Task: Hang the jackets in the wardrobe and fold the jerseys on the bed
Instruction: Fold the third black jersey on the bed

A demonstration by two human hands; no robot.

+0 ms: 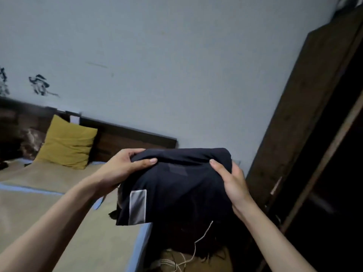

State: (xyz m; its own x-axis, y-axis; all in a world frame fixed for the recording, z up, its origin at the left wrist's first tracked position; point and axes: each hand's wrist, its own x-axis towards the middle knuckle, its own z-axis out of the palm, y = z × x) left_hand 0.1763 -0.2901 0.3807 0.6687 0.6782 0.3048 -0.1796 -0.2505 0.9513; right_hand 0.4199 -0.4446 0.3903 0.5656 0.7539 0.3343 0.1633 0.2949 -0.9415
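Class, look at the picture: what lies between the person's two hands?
In the head view, a folded dark garment spans the gap, gripped by the left hand and right hand.

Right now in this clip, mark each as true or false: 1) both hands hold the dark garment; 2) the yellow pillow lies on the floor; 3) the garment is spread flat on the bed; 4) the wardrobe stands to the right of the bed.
1) True: the left hand and the right hand both grip the dark garment at its upper edge.
2) False: the yellow pillow leans against the headboard on the bed.
3) False: the garment is held up in the air, bunched, beyond the bed's edge.
4) True: the wardrobe stands at the right, its door open.
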